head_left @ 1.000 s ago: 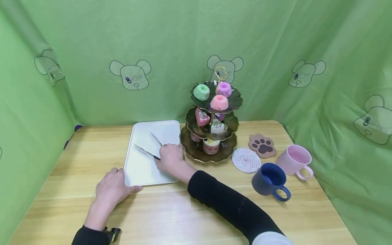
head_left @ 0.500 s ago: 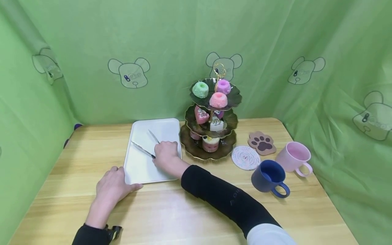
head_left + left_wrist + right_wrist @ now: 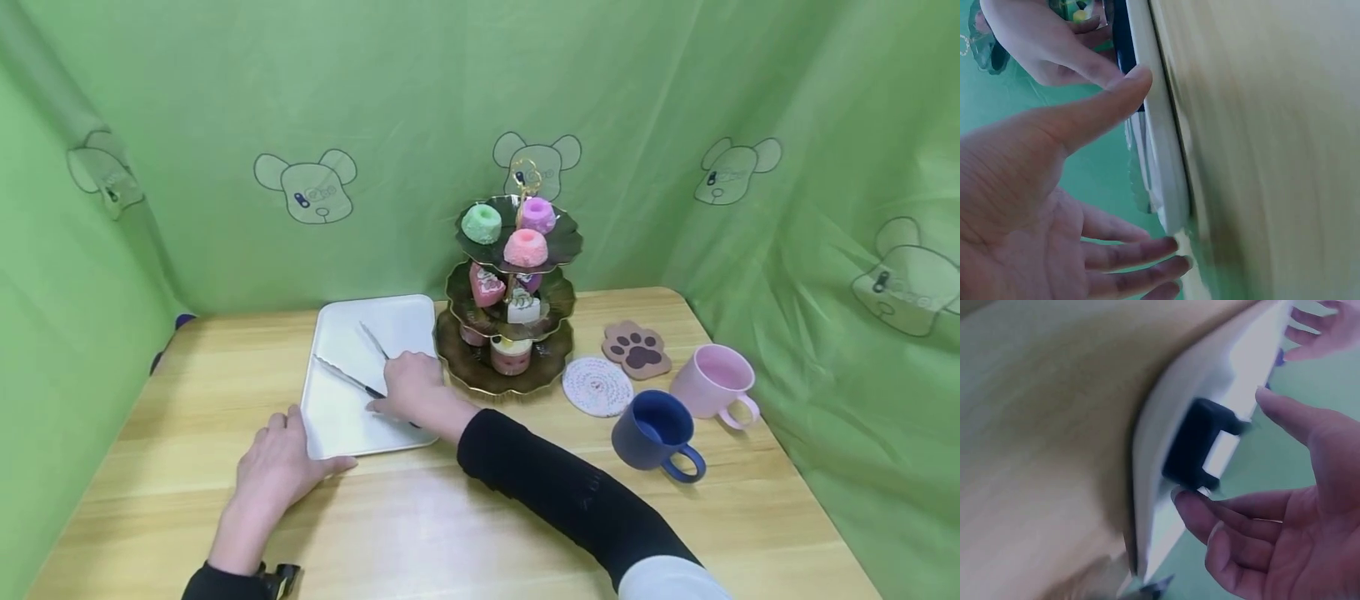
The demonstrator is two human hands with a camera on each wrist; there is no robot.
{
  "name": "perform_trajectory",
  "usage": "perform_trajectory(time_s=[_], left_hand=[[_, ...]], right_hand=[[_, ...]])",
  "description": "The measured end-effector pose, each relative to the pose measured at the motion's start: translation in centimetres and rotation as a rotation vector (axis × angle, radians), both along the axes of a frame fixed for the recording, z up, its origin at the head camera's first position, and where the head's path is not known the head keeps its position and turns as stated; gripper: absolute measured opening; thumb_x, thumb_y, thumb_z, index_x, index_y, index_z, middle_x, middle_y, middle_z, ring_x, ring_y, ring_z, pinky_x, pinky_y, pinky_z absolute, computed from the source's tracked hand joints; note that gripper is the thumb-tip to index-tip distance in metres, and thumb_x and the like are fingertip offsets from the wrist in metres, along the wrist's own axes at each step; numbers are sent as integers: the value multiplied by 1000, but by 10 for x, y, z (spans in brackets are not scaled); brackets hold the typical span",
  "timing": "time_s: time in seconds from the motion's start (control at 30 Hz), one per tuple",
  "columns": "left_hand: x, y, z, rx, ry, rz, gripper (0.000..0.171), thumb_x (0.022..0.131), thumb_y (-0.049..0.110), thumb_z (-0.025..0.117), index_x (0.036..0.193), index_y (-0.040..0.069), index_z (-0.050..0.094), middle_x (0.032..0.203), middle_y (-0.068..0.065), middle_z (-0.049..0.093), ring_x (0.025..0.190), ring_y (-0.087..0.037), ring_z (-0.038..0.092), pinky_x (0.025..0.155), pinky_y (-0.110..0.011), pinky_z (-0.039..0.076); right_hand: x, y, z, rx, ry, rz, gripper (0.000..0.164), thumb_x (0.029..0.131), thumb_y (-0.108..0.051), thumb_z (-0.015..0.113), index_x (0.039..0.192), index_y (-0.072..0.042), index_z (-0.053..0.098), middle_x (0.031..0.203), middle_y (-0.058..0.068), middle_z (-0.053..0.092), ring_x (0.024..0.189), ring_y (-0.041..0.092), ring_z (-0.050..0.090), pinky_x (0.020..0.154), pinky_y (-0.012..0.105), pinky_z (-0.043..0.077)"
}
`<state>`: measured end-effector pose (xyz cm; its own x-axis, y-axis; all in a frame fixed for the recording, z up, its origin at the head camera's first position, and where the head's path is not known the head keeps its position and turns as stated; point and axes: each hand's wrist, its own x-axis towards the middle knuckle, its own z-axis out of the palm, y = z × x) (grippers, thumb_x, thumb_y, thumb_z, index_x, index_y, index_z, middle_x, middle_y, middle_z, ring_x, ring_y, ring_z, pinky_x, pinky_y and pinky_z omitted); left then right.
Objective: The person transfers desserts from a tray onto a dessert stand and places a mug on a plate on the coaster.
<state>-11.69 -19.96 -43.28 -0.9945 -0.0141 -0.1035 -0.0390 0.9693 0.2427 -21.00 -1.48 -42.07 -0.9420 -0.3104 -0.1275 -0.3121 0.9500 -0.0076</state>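
A white tray lies on the table with metal tongs on it, their scalloped arms spread toward the back left. My right hand is over the tongs' dark handle. In the right wrist view, thumb and fingers stand apart on either side of the black handle end; a fingertip is close to it, contact unclear. At the tray's near left corner is my left hand, thumb along the front edge and fingers by the left side. The left wrist view shows its thumb against the rim, fingers loosely extended.
A three-tier stand bearing small cakes stands right of the tray, near my right hand. Farther right are a round coaster, a paw-shaped coaster, a blue mug and a pink mug. Green curtain encloses the table.
My right hand's thumb has spread away from the tongs and the dark handle end shows beneath the hand. The tongs lie almost where they were. My left hand stays at the tray corner.
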Motion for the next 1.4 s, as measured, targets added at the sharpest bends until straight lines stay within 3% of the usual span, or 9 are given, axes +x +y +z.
perform_trajectory(time_s=[0.1, 0.33, 0.53, 0.63, 0.73, 0.83, 0.97, 1.17, 1.4], left_hand=[[4, 3, 3, 14, 75, 3, 119, 60, 71, 66, 136, -12, 26, 122, -36, 38, 103, -52, 41, 74, -61, 40], [14, 15, 15, 55, 344, -50, 79, 76, 52, 66, 129, -3, 45, 119, -27, 48, 103, -45, 46, 69, -59, 42], [25, 32, 19, 115, 460, -105, 74, 85, 47, 59, 138, 1, 36, 123, -26, 50, 112, -42, 45, 80, -59, 41], [31, 38, 18, 89, 457, -129, 73, 88, 49, 52, 141, 3, 31, 130, -24, 45, 118, -42, 41, 88, -60, 37], [36, 46, 16, 57, 405, -153, 74, 90, 55, 44, 143, 6, 28, 138, -21, 39, 124, -43, 34, 95, -60, 30], [39, 54, 14, 50, 344, -175, 74, 90, 58, 37, 143, 7, 28, 141, -19, 35, 128, -42, 29, 98, -61, 26], [40, 63, 11, 62, 319, -191, 73, 91, 59, 34, 141, 5, 32, 140, -18, 36, 127, -41, 32, 98, -60, 27], [39, 74, 5, 106, 311, -193, 74, 90, 59, 36, 138, 4, 36, 136, -18, 42, 123, -37, 38, 93, -58, 34], [40, 78, 2, 76, 302, -204, 71, 91, 60, 33, 139, 9, 36, 142, -14, 36, 132, -37, 27, 99, -60, 25]], right_hand=[[8, 16, 12, -41, 19, -7, 56, 71, -75, 50, 72, -19, 57, 73, 0, 58, 67, 20, 57, 45, 34, 40], [33, 81, 37, -132, 54, -43, 57, 81, -70, 41, 59, -19, 54, 68, 6, 57, 61, 23, 57, 42, 35, 39], [61, 140, 45, -178, 33, -167, 43, 90, -50, 45, 70, -14, 61, 78, 10, 61, 70, 29, 59, 54, 40, 46], [69, 162, 43, -187, 27, -198, 39, 92, -40, 45, 79, -9, 63, 81, 11, 60, 74, 29, 59, 59, 41, 47], [73, 179, 33, -170, 20, -204, 40, 92, -36, 45, 98, 0, 62, 91, 16, 60, 86, 32, 58, 71, 45, 48], [72, 193, 21, -159, -2, -226, 50, 92, -37, 45, 113, 7, 56, 103, 23, 57, 96, 37, 55, 79, 48, 45], [68, 206, 8, -144, -78, -272, 63, 92, -40, 44, 126, 13, 43, 121, 32, 45, 111, 45, 45, 91, 53, 38], [63, 220, -9, -116, -199, -367, 72, 93, -44, 41, 135, 14, 28, 140, 36, 20, 128, 49, 24, 100, 56, 28], [66, 226, -14, -89, -225, -372, 78, 92, -49, 40, 135, 15, 27, 141, 35, 19, 128, 49, 22, 100, 57, 28]])
